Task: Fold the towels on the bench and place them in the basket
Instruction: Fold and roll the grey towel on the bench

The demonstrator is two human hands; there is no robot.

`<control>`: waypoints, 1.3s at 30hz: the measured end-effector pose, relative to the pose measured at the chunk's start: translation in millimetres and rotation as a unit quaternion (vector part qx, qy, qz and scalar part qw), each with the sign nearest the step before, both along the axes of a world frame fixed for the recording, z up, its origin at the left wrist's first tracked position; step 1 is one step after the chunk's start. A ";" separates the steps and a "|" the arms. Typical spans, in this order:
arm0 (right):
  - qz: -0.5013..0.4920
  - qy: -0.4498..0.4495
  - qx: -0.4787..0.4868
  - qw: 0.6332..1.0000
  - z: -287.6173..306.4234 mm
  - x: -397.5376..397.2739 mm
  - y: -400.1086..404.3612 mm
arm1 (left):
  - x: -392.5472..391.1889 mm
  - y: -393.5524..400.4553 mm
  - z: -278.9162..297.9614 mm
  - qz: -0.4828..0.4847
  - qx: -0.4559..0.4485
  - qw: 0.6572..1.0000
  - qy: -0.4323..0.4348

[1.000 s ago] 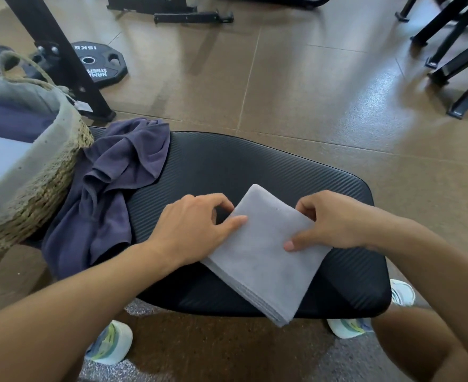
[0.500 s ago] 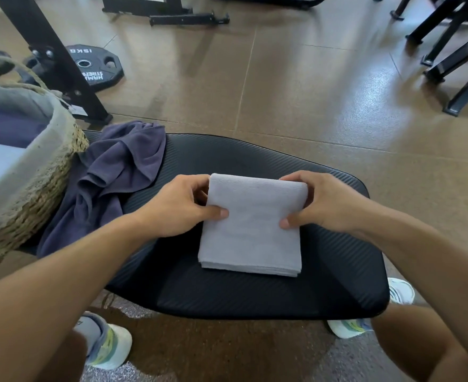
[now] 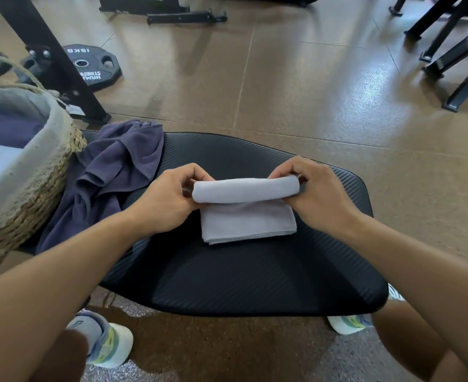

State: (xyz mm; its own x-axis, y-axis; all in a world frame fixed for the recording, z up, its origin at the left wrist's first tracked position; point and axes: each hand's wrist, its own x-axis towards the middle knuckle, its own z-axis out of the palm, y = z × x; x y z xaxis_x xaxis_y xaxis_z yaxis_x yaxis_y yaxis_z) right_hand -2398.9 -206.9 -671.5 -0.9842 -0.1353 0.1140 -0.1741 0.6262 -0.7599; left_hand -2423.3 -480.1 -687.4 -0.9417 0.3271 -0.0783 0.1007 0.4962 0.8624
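Shoes (image 3: 108,343): white w/ yellow-green trim, on floor under near edge of bench, one each side.
Bench (image 3: 241,277): black ribbed pad, wide, ran across mid-frame; landmark for all below.
Grey towel (image 3: 248,219): light grey, folded, lay on bench approx centre; near half flat on pad, far edge lifted and rolled back over toward the person.
L hand (image 3: 169,199): over bench, at left end of the rolled edge; thumb + fingers curled, pinching that end of grey towel.
R hand (image 3: 315,194): over bench, at right end of the rolled edge; fingers curled on top, thumb below, pinching grey towel.
Purple towel (image 3: 117,172): dark purple, crumpled, unfolded, on left part of bench, draped over its near-left edge; apart from grey towel, touching basket side.
Basket (image 3: 42,188): woven, grey cloth liner, rope handle, at left end of bench; folded cloth inside, dark purple and pale pieces visible.
Weight plate (image 3: 95,66): black, flat on floor beyond bench, far left, by a black slanted frame leg (image 3: 48,59).
Black frames (image 3: 453,51): on floor beyond bench, far right.
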 end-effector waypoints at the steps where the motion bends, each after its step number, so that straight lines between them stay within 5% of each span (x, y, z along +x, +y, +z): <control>1: 0.014 0.001 0.005 1.000 0.0 2.2 2.3 | 2.3 -0.1 -0.6 -0.001 0.008 1.000 0.002; 10: 0.121 -0.013 0.108 0.987 -2.3 20.2 26.1 | 23.8 3.6 8.4 -0.025 0.004 1.000 -0.007; 18: 0.042 -0.072 0.065 0.994 3.8 31.0 14.6 | 27.7 8.1 8.6 -0.022 -0.037 0.999 -0.013; 26: 0.097 -0.164 0.170 0.967 8.1 17.8 15.6 | 23.2 17.5 10.3 -0.045 -0.149 0.987 -0.035; 32: 0.060 -0.156 0.113 0.980 4.1 11.3 9.9 | 24.8 22.6 6.3 -0.010 -0.159 0.987 -0.013; 39: 0.083 -0.227 0.236 0.941 23.6 2.4 11.1 | 38.4 22.2 8.7 0.002 -0.192 0.978 0.080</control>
